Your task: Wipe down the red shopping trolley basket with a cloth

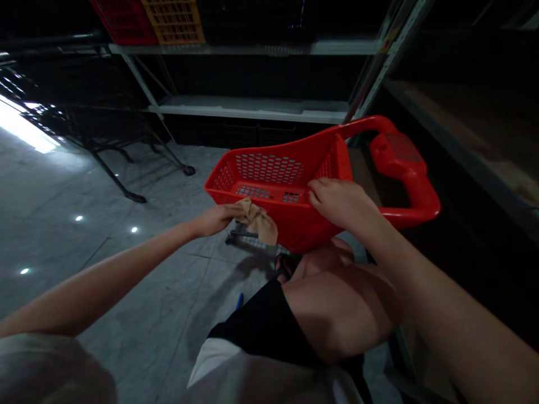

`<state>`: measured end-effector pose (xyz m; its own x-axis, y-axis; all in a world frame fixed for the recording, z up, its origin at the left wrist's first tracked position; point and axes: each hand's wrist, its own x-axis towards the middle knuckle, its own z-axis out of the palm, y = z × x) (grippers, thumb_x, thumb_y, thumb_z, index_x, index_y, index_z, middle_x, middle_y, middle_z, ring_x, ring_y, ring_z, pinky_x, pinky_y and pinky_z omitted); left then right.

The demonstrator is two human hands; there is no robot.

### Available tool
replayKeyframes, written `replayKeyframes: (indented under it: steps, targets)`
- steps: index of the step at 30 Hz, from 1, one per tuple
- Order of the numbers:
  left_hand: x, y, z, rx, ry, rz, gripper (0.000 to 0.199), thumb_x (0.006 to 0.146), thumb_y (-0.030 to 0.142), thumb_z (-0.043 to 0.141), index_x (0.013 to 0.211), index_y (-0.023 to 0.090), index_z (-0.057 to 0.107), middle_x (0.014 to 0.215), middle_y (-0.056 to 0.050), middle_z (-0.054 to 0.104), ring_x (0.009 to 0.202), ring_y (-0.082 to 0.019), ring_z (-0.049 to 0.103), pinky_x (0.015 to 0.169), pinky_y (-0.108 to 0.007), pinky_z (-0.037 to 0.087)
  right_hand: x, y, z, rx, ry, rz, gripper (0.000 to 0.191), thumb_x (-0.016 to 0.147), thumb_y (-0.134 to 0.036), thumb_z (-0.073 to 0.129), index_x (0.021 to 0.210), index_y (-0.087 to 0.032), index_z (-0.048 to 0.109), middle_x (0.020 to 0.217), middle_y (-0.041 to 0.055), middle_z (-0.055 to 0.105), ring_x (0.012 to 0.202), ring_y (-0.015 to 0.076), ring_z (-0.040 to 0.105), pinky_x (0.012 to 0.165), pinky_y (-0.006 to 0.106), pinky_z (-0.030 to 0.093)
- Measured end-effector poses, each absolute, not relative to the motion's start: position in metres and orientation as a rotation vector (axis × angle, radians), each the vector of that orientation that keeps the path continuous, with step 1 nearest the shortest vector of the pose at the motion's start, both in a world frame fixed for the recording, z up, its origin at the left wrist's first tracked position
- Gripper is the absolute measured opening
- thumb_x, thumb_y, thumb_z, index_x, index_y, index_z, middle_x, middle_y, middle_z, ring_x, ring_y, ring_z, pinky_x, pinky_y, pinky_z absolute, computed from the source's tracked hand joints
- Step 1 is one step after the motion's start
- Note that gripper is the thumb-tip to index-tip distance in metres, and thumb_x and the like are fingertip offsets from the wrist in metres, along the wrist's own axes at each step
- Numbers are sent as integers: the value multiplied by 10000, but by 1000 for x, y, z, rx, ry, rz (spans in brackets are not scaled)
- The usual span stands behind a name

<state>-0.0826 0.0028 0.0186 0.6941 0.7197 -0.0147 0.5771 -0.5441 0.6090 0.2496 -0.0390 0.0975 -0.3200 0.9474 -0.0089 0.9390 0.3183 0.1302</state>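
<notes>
A red plastic shopping cart (269, 154) with perforated walls stands before my knees, its looped handle to the right. My left hand (219, 220) is closed on a crumpled tan cloth (261, 223), which lies against the outside of the cart's near wall. My right hand (337, 201) grips the near rim of the basket close to its handle end, with the fingers curled over the edge. Through the basket's holes I see nothing lying inside it. The left fingertips are partly hidden by the cloth.
Behind the cart is a metal shelf rack (252, 109) with a red crate (126, 22) and a yellow crate (174, 21) on top. Dark metal frames (105, 120) on legs stand at the left. A ledge (467, 134) runs along the right. The floor is grey tile.
</notes>
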Motion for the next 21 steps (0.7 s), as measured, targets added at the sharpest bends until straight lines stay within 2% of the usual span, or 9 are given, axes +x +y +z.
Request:
replayKeyframes:
  steps: [4, 7, 9, 12, 14, 17, 21]
  targets:
    - [-118, 20, 7, 2343, 1312, 352, 633, 785, 16, 384, 1240, 238, 764, 1431, -19, 685, 1372, -201, 600, 1217, -377, 416, 257, -18, 93, 1738, 2420, 1, 460, 1054, -294, 291, 1157, -128, 708, 1113, 197, 772, 983, 304, 746, 783, 381, 526]
    - [-88, 20, 4, 2328, 1443, 588, 658, 767, 5, 392, 1287, 208, 739, 1449, -46, 671, 1415, -210, 558, 1248, -406, 383, 260, -4, 91, 1757, 2375, -60, 478, 1049, -305, 293, 1147, -130, 726, 1122, 211, 772, 1006, 324, 747, 794, 401, 521]
    - [-42, 15, -3, 2318, 1311, 826, 659, 807, 17, 393, 1364, 201, 693, 1509, -73, 620, 1447, -212, 523, 1267, -438, 356, 262, 1, 92, 1810, 2342, -52, 479, 1044, -307, 305, 1155, -129, 735, 1130, 218, 770, 999, 324, 749, 795, 397, 518]
    - [43, 10, -18, 2327, 815, 1043, 724, 835, 15, 385, 1504, 226, 564, 1631, -82, 484, 1538, -200, 402, 1294, -472, 295, 267, 3, 92, 1954, 2301, 69, 480, 1031, -289, 319, 1196, -92, 725, 1107, 250, 766, 980, 333, 749, 788, 393, 514]
    - [92, 14, -24, 2271, 713, 1129, 705, 853, 26, 382, 1501, 241, 560, 1608, -92, 508, 1516, -212, 428, 1279, -501, 309, 270, 2, 89, 2067, 2281, 188, 496, 1028, -283, 310, 1201, -53, 714, 1082, 280, 760, 994, 344, 739, 798, 395, 507]
    - [125, 37, -23, 2294, 889, 1058, 651, 862, 33, 391, 1457, 207, 590, 1524, -108, 581, 1445, -241, 489, 1256, -475, 335, 278, 3, 79, 2210, 2247, 319, 527, 1031, -269, 274, 1169, -17, 716, 1062, 312, 747, 1043, 366, 720, 821, 407, 484]
    - [84, 84, -12, 2446, 1275, 750, 403, 927, 77, 432, 1238, 134, 683, 1334, -147, 663, 1277, -265, 576, 1173, -412, 384, 293, 10, 65, 2289, 2192, 360, 537, 1026, -227, 257, 1150, 14, 721, 1003, 320, 752, 1007, 378, 732, 871, 450, 448]
